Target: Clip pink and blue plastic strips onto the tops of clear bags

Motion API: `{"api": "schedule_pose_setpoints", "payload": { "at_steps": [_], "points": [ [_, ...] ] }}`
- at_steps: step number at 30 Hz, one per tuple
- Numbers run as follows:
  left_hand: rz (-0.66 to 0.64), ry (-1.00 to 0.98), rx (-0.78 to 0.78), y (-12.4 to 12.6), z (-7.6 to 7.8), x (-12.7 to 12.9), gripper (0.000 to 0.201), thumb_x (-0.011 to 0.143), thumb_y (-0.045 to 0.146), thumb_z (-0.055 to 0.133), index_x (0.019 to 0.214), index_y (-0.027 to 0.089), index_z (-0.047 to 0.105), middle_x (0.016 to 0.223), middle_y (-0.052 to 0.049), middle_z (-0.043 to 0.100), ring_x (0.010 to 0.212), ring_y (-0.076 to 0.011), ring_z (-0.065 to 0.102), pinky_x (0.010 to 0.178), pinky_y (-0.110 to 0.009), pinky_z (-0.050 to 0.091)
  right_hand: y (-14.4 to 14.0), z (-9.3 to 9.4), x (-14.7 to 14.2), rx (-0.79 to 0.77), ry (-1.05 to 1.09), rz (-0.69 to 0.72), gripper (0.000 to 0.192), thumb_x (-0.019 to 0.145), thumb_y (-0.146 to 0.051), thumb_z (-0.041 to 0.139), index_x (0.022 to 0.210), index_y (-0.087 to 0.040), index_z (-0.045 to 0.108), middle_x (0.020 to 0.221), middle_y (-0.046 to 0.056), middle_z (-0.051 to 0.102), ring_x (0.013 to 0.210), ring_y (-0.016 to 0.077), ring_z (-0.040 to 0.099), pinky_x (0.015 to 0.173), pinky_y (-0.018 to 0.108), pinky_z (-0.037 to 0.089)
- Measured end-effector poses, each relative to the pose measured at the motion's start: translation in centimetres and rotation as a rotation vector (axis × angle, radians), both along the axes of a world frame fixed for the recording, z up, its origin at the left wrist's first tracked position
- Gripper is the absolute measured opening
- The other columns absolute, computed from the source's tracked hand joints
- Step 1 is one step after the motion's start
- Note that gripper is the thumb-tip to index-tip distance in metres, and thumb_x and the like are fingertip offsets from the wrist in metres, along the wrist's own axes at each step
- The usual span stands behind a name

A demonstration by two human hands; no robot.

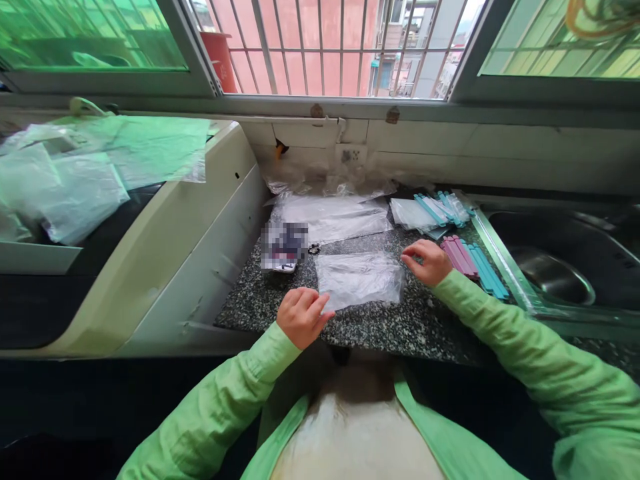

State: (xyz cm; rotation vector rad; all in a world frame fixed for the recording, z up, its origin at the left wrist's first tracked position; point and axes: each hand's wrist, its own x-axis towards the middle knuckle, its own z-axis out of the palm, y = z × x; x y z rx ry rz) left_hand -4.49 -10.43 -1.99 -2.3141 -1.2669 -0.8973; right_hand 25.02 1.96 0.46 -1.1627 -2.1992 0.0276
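Note:
A clear plastic bag (pixel 357 279) lies flat on the speckled granite counter (pixel 400 320) in front of me. My left hand (pixel 301 315) pinches its near left corner. My right hand (pixel 427 261) holds its far right corner, fingers curled on the plastic. Just right of that hand lie pink sticks (pixel 457 257) and blue sticks (pixel 487 270) side by side. More blue sticks in small clear bags (pixel 440 210) rest further back.
A stack of clear bags (pixel 333 217) lies at the back of the counter. A blurred small item (pixel 284 247) and a small dark ring (pixel 314 249) sit left of centre. A steel sink (pixel 555 267) is on the right, a white appliance (pixel 165 233) with plastic sheets on the left.

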Motion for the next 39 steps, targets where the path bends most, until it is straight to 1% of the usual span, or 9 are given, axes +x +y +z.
{"api": "schedule_pose_setpoints", "payload": {
  "at_steps": [5,8,11,16,18,22,29,33,39],
  "points": [
    [-0.017,0.165,0.052,-0.2,0.0,0.7,0.025,0.077,0.036,0.054,0.088,0.014,0.060,0.072,-0.006,0.058,0.071,-0.0185,0.049,0.067,-0.032,0.035,-6.4,-1.9,2.1,-0.098,-0.109,-0.022,0.025,0.073,-0.044,0.058,0.069,-0.020,0.060,0.068,0.003,0.061,0.066,0.0164,0.054,0.063,0.029,0.043],
    [0.013,0.211,0.088,0.2,-0.1,1.2,0.014,0.078,0.024,0.054,0.085,0.015,0.059,0.069,-0.005,0.058,0.069,-0.0179,0.048,0.065,-0.031,0.033,-8.0,-3.3,1.6,-0.064,-0.145,-0.086,0.031,0.064,-0.046,0.065,0.080,-0.020,0.062,0.081,0.006,0.062,0.076,0.0205,0.055,0.068,0.033,0.043],
    [0.033,0.252,0.101,0.6,-0.1,1.3,0.008,0.077,0.017,0.053,0.081,0.015,0.059,0.065,-0.004,0.056,0.067,-0.0178,0.047,0.063,-0.031,0.031,-7.7,-3.9,0.6,-0.054,-0.118,-0.091,0.028,0.064,-0.039,0.066,0.085,-0.019,0.062,0.085,0.007,0.061,0.079,0.0216,0.054,0.070,0.035,0.043],
    [0.076,0.281,0.073,0.8,0.4,1.3,0.014,0.078,0.017,0.050,0.065,0.017,0.055,0.059,-0.003,0.051,0.063,-0.0169,0.044,0.059,-0.031,0.028,-6.1,-3.5,-0.7,-0.077,0.032,0.099,0.006,0.071,-0.025,0.058,0.074,-0.020,0.061,0.077,0.005,0.059,0.074,0.0176,0.053,0.068,0.033,0.044],
    [0.080,0.278,0.056,0.8,0.6,1.2,0.017,0.079,0.018,0.050,0.062,0.017,0.054,0.059,-0.003,0.051,0.063,-0.0167,0.044,0.059,-0.031,0.028,-5.8,-3.3,-0.9,-0.070,0.093,0.143,0.007,0.073,-0.022,0.056,0.069,-0.020,0.061,0.074,0.004,0.058,0.073,0.0165,0.053,0.067,0.032,0.044],
    [0.078,0.245,-0.011,0.5,0.9,1.1,0.019,0.079,0.020,0.049,0.061,0.017,0.054,0.060,-0.004,0.050,0.063,-0.0167,0.043,0.059,-0.031,0.029,-6.8,-2.7,-0.6,-0.021,0.130,0.119,0.007,0.075,-0.022,0.054,0.070,-0.021,0.059,0.073,0.003,0.057,0.073,0.0162,0.053,0.067,0.032,0.044],
    [-0.001,0.092,-0.159,0.1,1.3,1.4,0.019,0.079,0.018,0.046,0.062,0.017,0.055,0.061,-0.004,0.050,0.062,-0.0159,0.042,0.060,-0.030,0.034,-9.6,-2.3,-1.4,0.376,-0.126,-0.013,0.027,0.070,-0.040,0.064,0.086,-0.019,0.058,0.086,0.006,0.060,0.083,0.0180,0.053,0.078,0.032,0.037],
    [-0.016,0.055,-0.168,-0.2,1.6,1.3,0.018,0.079,0.018,0.046,0.063,0.016,0.055,0.061,-0.004,0.050,0.062,-0.0158,0.042,0.060,-0.030,0.036,-8.8,-1.8,-1.9,0.420,-0.238,0.034,0.004,0.076,-0.025,0.057,0.076,-0.024,0.061,0.078,0.000,0.063,0.077,0.0140,0.052,0.076,0.030,0.032],
    [-0.045,0.023,-0.172,-0.7,1.5,0.3,0.018,0.081,0.018,0.046,0.066,0.016,0.055,0.062,-0.004,0.050,0.062,-0.0151,0.041,0.059,-0.029,0.036,-7.7,-1.2,-0.3,0.379,-0.266,0.048,0.014,0.077,-0.019,0.053,0.077,-0.028,0.064,0.076,-0.003,0.065,0.074,0.0126,0.053,0.074,0.030,0.031]
  ]
}}
